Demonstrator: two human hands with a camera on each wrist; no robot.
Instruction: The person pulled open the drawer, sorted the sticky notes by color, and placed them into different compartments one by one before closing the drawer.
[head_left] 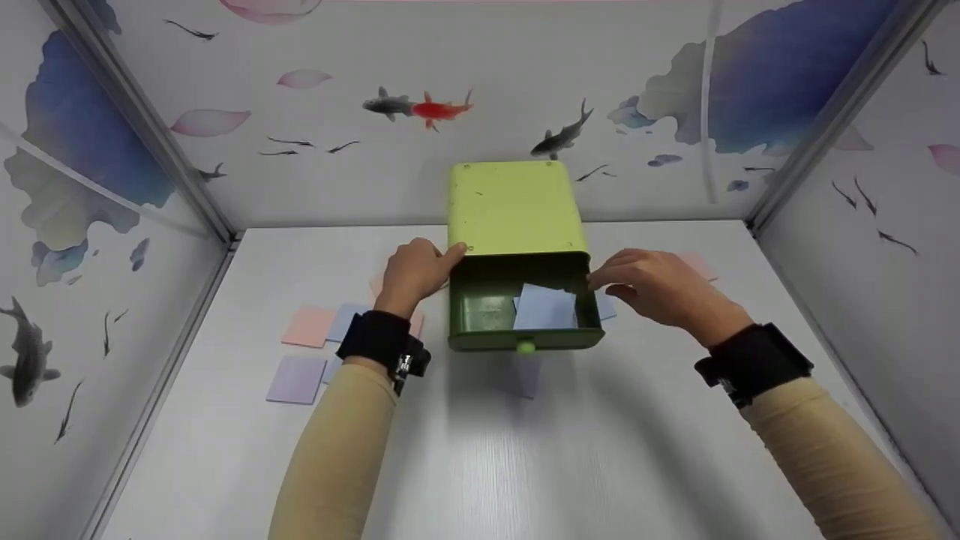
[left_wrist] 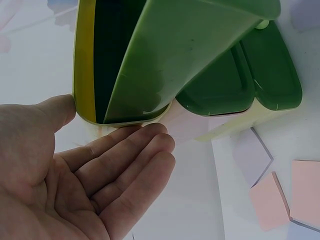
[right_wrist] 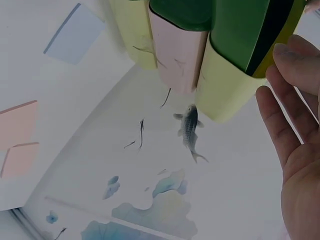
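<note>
A small drawer cabinet [head_left: 514, 206] with a yellow-green top stands by the back wall. Its dark green top drawer [head_left: 480, 315] is pulled out, with light blue square cards [head_left: 545, 307] inside. My left hand [head_left: 416, 274] rests at the cabinet's front left corner, thumb over the top edge. In the left wrist view, its fingers [left_wrist: 132, 172] lie loosely extended along the side. At the opposite side, my right hand [head_left: 649, 281] has its fingertips right at the front right edge. In the right wrist view, its thumb [right_wrist: 295, 62] overlaps the yellow rim.
Pink [head_left: 309, 326], purple [head_left: 295, 380] and blue cards lie on the white table [head_left: 487, 465] left of the cabinet. A purple card [head_left: 528, 377] shows below the drawer front. Another pink card [head_left: 699, 265] lies behind the right hand. Lower green drawers [left_wrist: 277, 70] are closed. Printed walls surround the table.
</note>
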